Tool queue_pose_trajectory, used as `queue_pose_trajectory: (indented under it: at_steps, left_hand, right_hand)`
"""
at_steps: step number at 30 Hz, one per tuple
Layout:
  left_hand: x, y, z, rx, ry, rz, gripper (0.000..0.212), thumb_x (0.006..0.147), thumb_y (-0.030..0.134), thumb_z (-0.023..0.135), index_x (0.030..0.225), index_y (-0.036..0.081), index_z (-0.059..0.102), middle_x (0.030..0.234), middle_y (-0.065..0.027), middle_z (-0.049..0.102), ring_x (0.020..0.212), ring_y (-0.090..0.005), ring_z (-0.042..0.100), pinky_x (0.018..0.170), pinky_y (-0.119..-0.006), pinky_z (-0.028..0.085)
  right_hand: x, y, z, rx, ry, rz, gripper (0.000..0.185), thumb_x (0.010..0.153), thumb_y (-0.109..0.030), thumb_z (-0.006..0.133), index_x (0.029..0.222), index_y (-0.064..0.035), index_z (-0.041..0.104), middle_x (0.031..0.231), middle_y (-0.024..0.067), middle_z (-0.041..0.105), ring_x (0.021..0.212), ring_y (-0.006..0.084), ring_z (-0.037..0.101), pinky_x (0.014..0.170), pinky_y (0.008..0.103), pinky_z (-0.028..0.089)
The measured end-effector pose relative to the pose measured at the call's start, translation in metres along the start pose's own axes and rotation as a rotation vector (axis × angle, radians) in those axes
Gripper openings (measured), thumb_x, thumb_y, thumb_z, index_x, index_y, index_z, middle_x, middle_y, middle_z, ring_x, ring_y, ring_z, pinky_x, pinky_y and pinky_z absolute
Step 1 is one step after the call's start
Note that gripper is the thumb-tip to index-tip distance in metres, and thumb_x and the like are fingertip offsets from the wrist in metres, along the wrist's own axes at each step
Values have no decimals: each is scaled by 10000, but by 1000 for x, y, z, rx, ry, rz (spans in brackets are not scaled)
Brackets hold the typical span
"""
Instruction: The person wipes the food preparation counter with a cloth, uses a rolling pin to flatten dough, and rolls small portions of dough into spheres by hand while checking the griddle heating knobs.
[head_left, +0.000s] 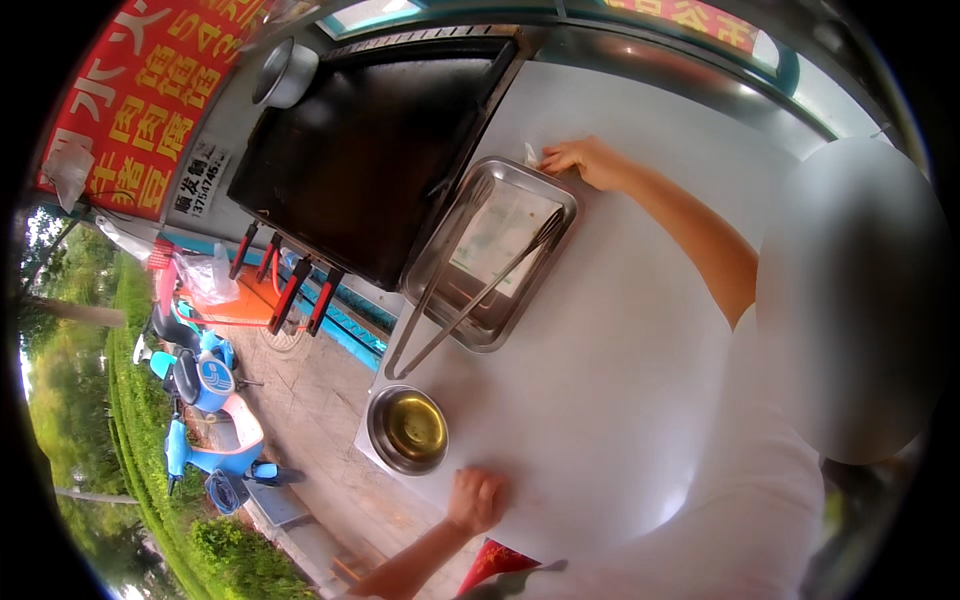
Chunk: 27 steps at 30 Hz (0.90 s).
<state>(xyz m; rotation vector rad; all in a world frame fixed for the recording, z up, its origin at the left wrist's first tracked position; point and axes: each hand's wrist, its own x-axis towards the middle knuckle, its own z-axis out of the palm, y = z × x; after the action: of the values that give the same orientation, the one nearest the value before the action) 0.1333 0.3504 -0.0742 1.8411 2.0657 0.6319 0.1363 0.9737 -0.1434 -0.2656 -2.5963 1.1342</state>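
My right hand (589, 161) rests at the far corner of a stainless steel tray (471, 311), fingertips beside a small white scrap (531, 156). Whether those fingers grip anything is hidden. Inside the tray lies a printed white sheet (495, 232). Long metal tongs (487, 291) lie across the tray, their arms spread and their joined end past the near rim. My left hand (480, 501) is loosely curled on the counter (615, 315), its palm hidden. Close by it sits a metal bowl (379, 444) of yellow, oil-like liquid (416, 427).
A dark flat griddle (345, 165) adjoins the counter, with a metal pot (289, 75) on its far corner. Red-and-black handles (291, 296) jut from its side. Beyond the counter edge are pavement, parked scooters (217, 442), and a red sign bearing writing (142, 105). A blurred patch covers the right side.
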Motion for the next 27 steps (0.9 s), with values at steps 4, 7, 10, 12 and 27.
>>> queue_pose_trajectory:
  at_steps: [4,7,10,12,27]
  left_hand:
    - [-15,-7,7,23,6,13,381,766,74,688,1134,93,594,1002,-148,575,932,-374,555,779,-510,424]
    - [-13,-3,5,12,19,23,374,776,48,658,1142,87,586,1007,-147,568,952,-376,549,782,-515,419]
    - [-6,-4,2,-11,22,34,341,785,21,637,1115,83,581,997,-147,571,952,-381,549,785,-517,419]
    - [0,-1,1,-24,14,35,314,791,10,627,1092,82,579,991,-148,575,952,-384,549,793,-517,417]
    - [5,5,-9,-71,-4,15,245,876,84,603,1119,50,600,1051,-160,611,1014,-390,545,900,-515,405]
  right_hand:
    - [-67,-32,-5,29,24,76,693,727,248,511,1206,-177,777,1337,49,704,1406,291,530,1179,379,410]
    - [-111,-64,3,-56,93,100,750,662,269,484,1219,-146,766,1351,31,696,1423,281,513,1230,389,356]
    - [-147,-99,21,-120,122,121,798,624,274,479,1247,-144,750,1386,15,674,1436,266,496,1255,405,333]
    - [-177,-124,36,-165,95,137,814,637,254,527,1302,-174,718,1434,1,639,1459,243,463,1261,406,325]
    - [-289,-124,3,-369,908,634,707,750,182,514,1331,-184,687,1442,84,620,1318,305,581,1111,388,477]
